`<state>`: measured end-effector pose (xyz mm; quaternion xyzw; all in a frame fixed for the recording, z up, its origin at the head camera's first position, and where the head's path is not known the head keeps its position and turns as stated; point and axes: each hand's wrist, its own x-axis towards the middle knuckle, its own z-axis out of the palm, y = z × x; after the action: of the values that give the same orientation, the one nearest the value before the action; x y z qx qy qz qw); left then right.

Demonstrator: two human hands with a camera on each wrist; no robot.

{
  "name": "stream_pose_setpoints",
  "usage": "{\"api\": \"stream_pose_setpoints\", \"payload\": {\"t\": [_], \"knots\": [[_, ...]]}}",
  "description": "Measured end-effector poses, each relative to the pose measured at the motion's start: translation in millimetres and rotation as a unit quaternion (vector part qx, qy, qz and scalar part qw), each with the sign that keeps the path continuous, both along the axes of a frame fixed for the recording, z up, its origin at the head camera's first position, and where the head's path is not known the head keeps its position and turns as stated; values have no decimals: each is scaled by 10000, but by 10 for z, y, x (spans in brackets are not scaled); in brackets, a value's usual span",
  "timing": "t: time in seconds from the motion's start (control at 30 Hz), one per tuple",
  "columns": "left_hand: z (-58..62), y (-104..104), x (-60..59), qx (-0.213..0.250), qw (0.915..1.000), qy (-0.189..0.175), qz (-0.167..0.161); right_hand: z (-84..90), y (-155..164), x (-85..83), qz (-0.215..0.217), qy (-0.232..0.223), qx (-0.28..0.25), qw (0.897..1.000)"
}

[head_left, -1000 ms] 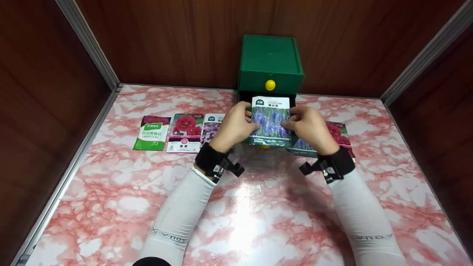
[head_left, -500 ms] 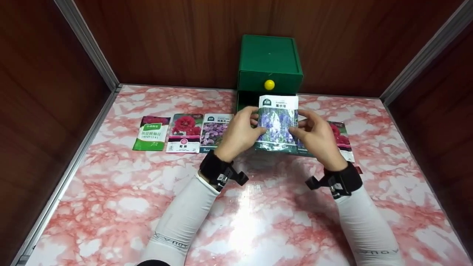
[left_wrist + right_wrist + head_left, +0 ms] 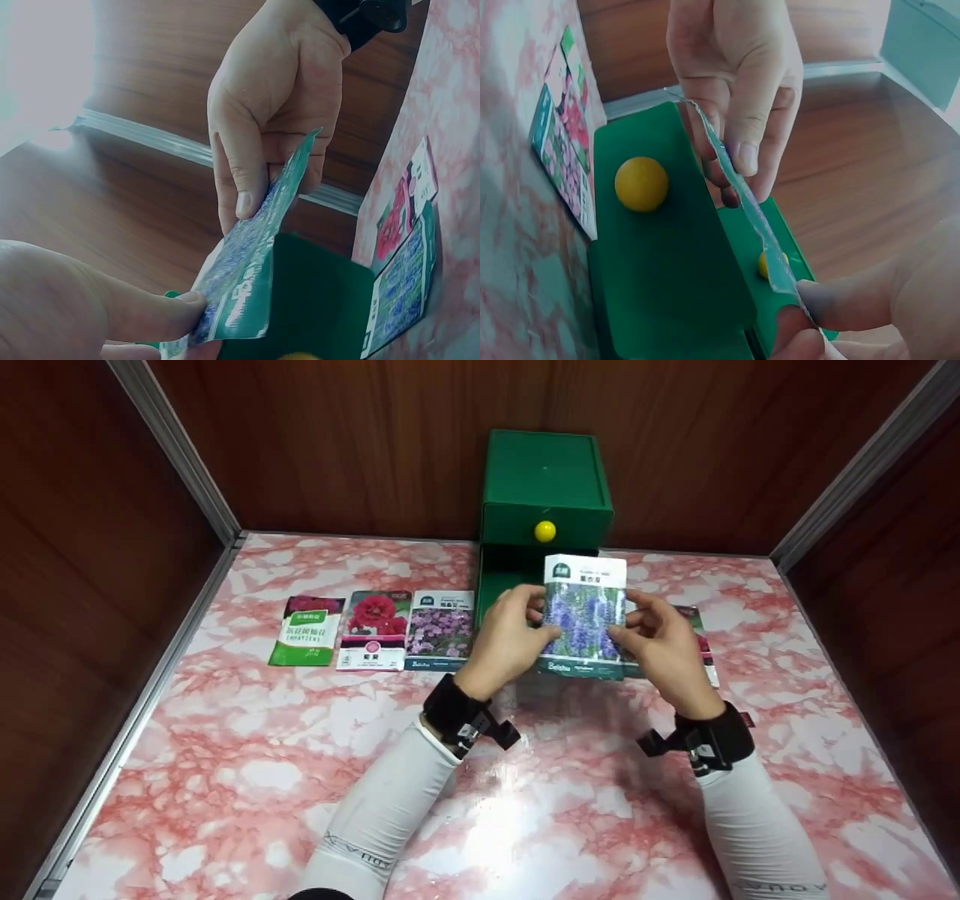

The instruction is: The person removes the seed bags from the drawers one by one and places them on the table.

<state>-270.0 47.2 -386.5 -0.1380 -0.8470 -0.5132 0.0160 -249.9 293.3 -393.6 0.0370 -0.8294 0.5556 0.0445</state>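
A seed packet with purple lavender flowers (image 3: 583, 619) is held up by its two side edges. My left hand (image 3: 514, 641) pinches the left edge, thumb in front and fingers behind. The right edge is pinched in the same way by my right hand (image 3: 667, 649). Both wrist views show the packet slightly bent and raised off the table. Behind it stands a green drawer box (image 3: 547, 472) whose lower drawer (image 3: 496, 589) is pulled out. The packet hides part of that drawer. A second lavender packet (image 3: 401, 292) lies on the table to the right, mostly covered in the head view.
Left of the box lie a green-and-white packet (image 3: 306, 634), a red-flower packet (image 3: 373, 631) and a pink-purple flower packet (image 3: 440, 630). Another red-flower packet (image 3: 705, 652) lies at right, partly behind my hand. Wooden panels (image 3: 360, 450) enclose the marbled table (image 3: 262, 780).
Both hands have carried the lavender packet rightward and slightly nearer to me, from in front of the drawer to its right side. More of the pulled-out drawer and the pink-purple packet now shows.
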Motion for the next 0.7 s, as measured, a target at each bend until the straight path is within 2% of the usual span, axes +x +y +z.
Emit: {"api": "stream_pose_setpoints", "payload": {"t": [0.13,0.47,0.7], "knots": [[0,91,11,93,9999,89,-46,11,80,4,-30,-51,-173,9998],[-24,375,38,272,9991,-66,-334,7,390,38,-321,-31,-166,9993],[-35,646,59,468,9981,149,-364,-25,665,72,-479,-58,-26,9988]]}}
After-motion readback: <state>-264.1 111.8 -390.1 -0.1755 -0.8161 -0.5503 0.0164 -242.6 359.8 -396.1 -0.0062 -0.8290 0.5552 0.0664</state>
